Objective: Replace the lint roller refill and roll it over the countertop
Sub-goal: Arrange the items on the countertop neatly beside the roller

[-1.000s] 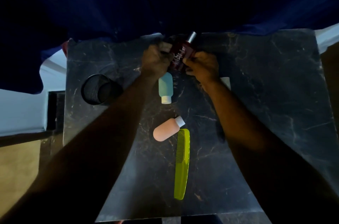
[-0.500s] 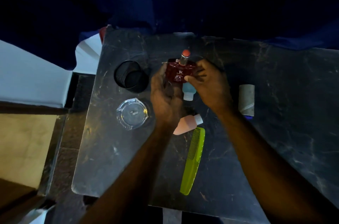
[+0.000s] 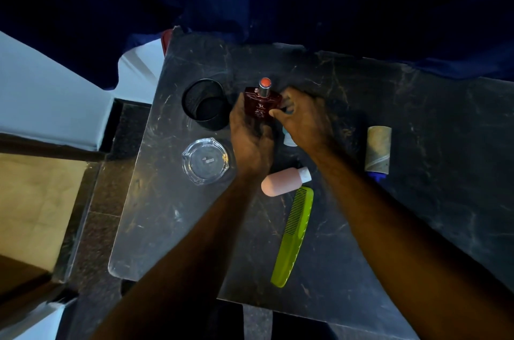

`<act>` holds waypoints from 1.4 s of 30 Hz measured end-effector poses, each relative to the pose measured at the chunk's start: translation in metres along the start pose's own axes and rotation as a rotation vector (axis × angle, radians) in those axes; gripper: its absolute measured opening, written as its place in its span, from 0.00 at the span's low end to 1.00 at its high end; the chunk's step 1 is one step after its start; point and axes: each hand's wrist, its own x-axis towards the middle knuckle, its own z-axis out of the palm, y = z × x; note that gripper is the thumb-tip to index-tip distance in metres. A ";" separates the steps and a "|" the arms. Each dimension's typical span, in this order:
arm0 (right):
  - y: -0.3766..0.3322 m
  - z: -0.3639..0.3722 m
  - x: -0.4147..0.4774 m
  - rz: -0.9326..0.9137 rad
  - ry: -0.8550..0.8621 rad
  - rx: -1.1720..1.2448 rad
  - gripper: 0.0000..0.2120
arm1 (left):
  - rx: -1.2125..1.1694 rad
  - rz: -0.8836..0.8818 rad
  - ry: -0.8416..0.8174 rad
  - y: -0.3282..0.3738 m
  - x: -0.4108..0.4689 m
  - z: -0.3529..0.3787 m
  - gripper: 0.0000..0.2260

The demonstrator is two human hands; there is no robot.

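- The lint roller (image 3: 378, 149), a worn grey-beige paper cylinder with a short blue plastic handle (image 3: 376, 176) showing at its near end, lies on its side on the dark marbled stone countertop (image 3: 417, 105). It is beside the right forearm, and no hand touches it.
- The left hand (image 3: 251, 139) curls round the lower part of a dark red, square glass perfume bottle (image 3: 261, 105); the right hand (image 3: 303, 119) pinches the bottle's right edge.
- The roll is probably light — a stiff card core that can dent when squeezed, perhaps with a sticky outer sheet.
- It seems best to hold the handle in one hand and take the roll near its ends with the other.
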 end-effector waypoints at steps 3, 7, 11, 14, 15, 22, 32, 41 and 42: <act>-0.002 -0.001 0.000 -0.011 0.001 -0.022 0.16 | -0.008 0.008 -0.002 -0.001 0.001 -0.001 0.36; -0.003 0.000 -0.002 -0.022 0.007 -0.078 0.18 | -0.006 0.030 -0.017 -0.004 -0.001 -0.004 0.35; -0.002 0.002 -0.006 -0.017 0.024 -0.102 0.21 | -0.008 0.024 -0.029 -0.004 -0.002 -0.005 0.36; -0.001 0.003 -0.008 -0.002 0.045 -0.101 0.22 | 0.010 0.029 -0.034 -0.004 -0.004 -0.006 0.36; 0.000 0.003 -0.008 0.000 0.044 -0.102 0.22 | 0.020 0.029 -0.037 -0.004 -0.004 -0.006 0.36; 0.000 0.004 -0.009 -0.010 0.044 -0.091 0.21 | 0.032 0.055 -0.040 0.003 -0.007 -0.006 0.34; 0.004 0.006 -0.010 -0.029 0.027 -0.096 0.21 | 0.116 0.054 -0.040 0.003 -0.011 -0.008 0.39; 0.016 -0.003 -0.030 0.064 0.190 0.054 0.16 | -0.035 -0.154 -0.061 0.005 -0.030 -0.010 0.40; 0.019 -0.004 -0.033 0.095 0.222 0.052 0.14 | -0.057 -0.214 -0.043 0.005 -0.034 -0.010 0.39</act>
